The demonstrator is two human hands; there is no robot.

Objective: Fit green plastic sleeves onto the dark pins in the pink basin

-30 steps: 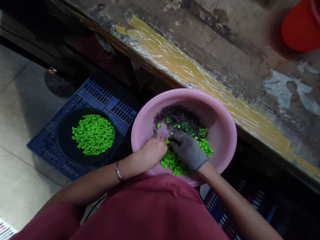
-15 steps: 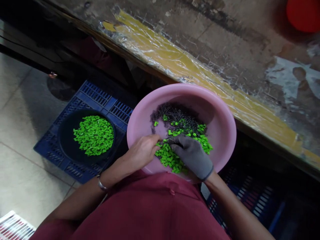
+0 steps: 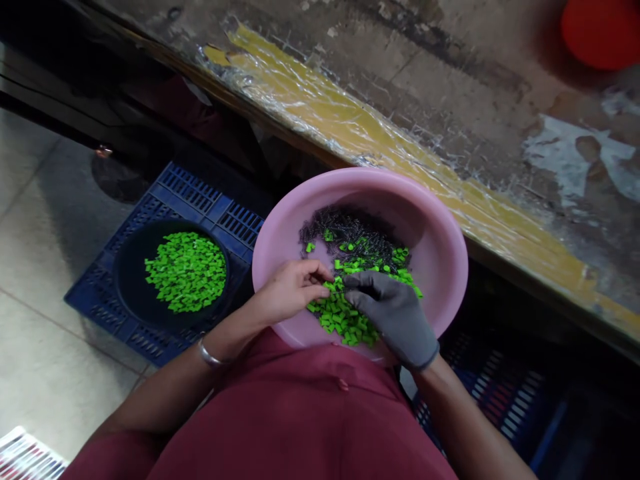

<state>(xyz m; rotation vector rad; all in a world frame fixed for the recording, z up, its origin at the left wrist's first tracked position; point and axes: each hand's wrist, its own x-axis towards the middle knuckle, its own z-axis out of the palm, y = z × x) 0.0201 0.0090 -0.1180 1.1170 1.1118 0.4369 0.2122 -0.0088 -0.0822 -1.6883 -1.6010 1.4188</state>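
Observation:
A pink basin (image 3: 440,240) rests on my lap against the bench edge. It holds a heap of small green plastic pieces (image 3: 345,317) and a tangle of small dark springs (image 3: 350,230). My bare left hand (image 3: 293,290) is inside the basin with its fingers pinched together on a small green piece at the heap's left side. My right hand (image 3: 395,313), in a grey glove, lies curled over the green heap, its fingertips meeting those of the left hand. What the glove holds is hidden.
A black bowl (image 3: 125,280) of green pieces sits on a blue crate (image 3: 200,193) on the floor at left. A worn bench (image 3: 450,87) with yellow tape under plastic wrap runs behind the basin. A red container (image 3: 600,30) stands far right. Another blue crate (image 3: 500,407) lies lower right.
The view has shifted slightly. Both hands stay in the basin; my left fingers have closed into a pinch against the glove's fingertips.

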